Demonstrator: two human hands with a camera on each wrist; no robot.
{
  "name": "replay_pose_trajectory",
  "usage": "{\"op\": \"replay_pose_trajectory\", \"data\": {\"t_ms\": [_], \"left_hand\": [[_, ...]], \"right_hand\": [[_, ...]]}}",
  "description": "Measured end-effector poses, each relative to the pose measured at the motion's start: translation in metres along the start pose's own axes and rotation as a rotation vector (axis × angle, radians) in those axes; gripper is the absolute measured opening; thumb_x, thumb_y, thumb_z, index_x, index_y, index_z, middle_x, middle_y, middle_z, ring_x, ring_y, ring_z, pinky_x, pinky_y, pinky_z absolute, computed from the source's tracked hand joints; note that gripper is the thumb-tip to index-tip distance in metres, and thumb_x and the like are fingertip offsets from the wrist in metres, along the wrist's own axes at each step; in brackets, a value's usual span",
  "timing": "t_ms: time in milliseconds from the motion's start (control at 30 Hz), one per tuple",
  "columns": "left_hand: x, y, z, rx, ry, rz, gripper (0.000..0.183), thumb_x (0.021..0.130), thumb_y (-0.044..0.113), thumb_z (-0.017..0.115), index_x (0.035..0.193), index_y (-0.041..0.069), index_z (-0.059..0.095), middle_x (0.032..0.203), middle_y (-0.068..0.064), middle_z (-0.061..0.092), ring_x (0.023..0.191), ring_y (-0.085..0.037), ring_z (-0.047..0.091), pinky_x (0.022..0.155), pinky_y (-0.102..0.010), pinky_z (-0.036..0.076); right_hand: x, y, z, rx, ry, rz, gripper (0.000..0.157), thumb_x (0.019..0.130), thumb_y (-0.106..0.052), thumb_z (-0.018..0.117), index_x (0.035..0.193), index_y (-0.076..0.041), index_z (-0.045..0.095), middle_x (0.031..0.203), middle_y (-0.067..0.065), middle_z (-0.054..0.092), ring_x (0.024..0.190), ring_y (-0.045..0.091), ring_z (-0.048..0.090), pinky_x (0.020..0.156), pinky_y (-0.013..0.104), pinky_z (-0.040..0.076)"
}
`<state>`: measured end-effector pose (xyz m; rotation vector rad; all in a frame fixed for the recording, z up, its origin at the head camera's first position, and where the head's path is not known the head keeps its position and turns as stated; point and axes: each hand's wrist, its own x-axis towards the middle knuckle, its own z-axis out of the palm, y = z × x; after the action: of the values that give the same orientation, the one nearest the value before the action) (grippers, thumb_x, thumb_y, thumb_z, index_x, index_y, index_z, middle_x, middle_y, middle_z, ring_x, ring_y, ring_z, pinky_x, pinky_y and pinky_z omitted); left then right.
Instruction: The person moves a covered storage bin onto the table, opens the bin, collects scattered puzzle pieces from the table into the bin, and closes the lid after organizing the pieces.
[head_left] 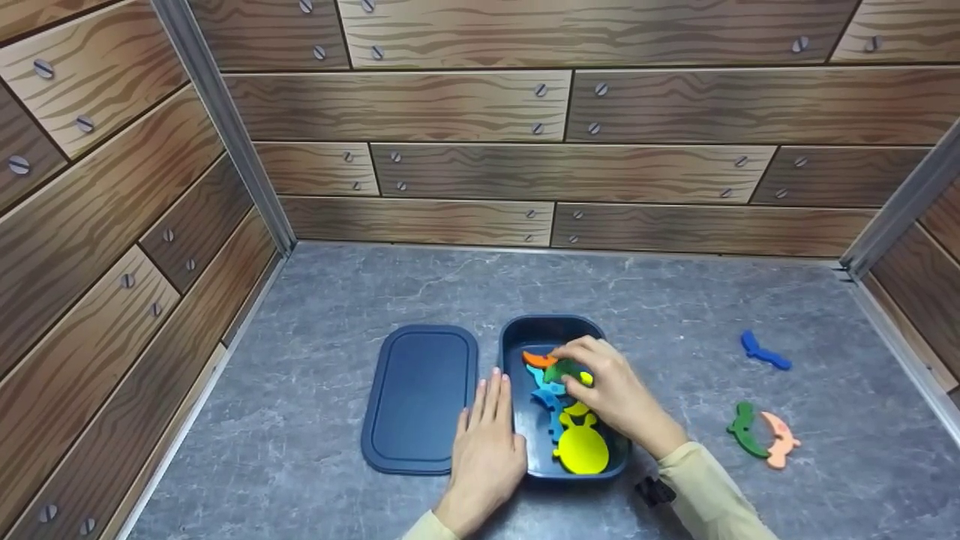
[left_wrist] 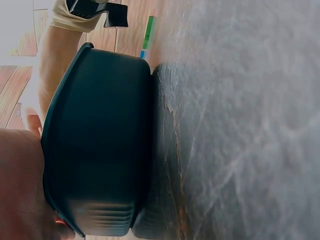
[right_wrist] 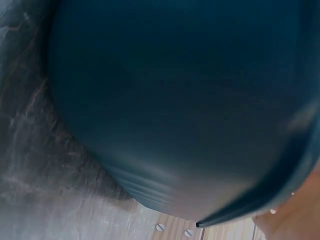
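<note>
A dark blue plastic box [head_left: 615, 466] stands uncovered on the table, with several coloured shaped pieces lying in it. My left hand [head_left: 489, 448] rests along its left rim, fingers straight and close together. Over the far half of the box, my right hand [head_left: 611, 390] pinches a green piece [head_left: 556, 372] between thumb and fingers. Around it lie an orange piece [head_left: 537, 361], a light blue piece [head_left: 535, 374] and a blue piece [head_left: 548, 401]. A yellow round-bodied piece [head_left: 583, 450] fills the near end. Both wrist views mostly show the outer wall of the box [left_wrist: 100, 130].
The flat blue lid [head_left: 420, 397] lies left of the box. Out to the right are a blue piece [head_left: 765, 352], a green curved piece [head_left: 744, 431] and a peach piece [head_left: 780, 441]. Wood-patterned walls [head_left: 465, 172] enclose the grey marbled table [head_left: 675, 300].
</note>
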<state>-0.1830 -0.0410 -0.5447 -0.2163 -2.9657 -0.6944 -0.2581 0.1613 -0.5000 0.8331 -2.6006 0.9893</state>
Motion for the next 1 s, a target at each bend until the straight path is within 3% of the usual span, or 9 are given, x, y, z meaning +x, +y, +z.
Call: {"op": "replay_pose_trajectory", "data": {"t_ms": [167,533,767,1000], "left_hand": [[0.0,0.0,0.001,-0.003,0.004,0.008,0.068,0.094,0.021,0.051,0.157,0.01,0.026,0.164,-0.002,0.015,0.148,-0.025,0.017,0.111,-0.057,0.027],[0.001,0.0,0.001,0.005,-0.003,-0.006,0.068,0.095,0.021,0.048,0.157,0.011,0.024,0.164,-0.001,0.014,0.148,-0.024,0.016,0.111,-0.057,0.027],[0.001,0.001,0.001,-0.001,-0.011,-0.021,0.069,0.094,0.02,0.048,0.158,0.012,0.024,0.164,0.0,0.013,0.149,-0.023,0.015,0.112,-0.056,0.025],[0.001,0.0,0.002,0.005,-0.006,-0.026,0.069,0.093,0.02,0.047,0.158,0.012,0.023,0.164,0.001,0.013,0.149,-0.022,0.014,0.112,-0.056,0.024]], "right_hand": [[-0.004,0.0,-0.001,-0.019,0.007,0.043,0.033,0.087,-0.015,0.074,0.12,-0.017,0.07,0.115,-0.009,0.06,0.104,0.012,0.053,0.087,0.037,0.048],[-0.017,0.011,-0.005,0.036,0.077,0.109,0.031,0.088,-0.011,0.073,0.118,-0.016,0.07,0.117,-0.006,0.061,0.109,0.015,0.055,0.091,0.041,0.048],[-0.024,0.02,-0.016,0.04,0.144,0.161,0.031,0.086,-0.007,0.074,0.117,-0.009,0.07,0.117,0.001,0.063,0.101,0.022,0.059,0.082,0.044,0.051],[-0.031,0.031,-0.025,-0.011,0.17,0.164,0.031,0.085,-0.005,0.074,0.117,-0.007,0.07,0.116,0.003,0.064,0.099,0.022,0.058,0.081,0.043,0.05]]}}
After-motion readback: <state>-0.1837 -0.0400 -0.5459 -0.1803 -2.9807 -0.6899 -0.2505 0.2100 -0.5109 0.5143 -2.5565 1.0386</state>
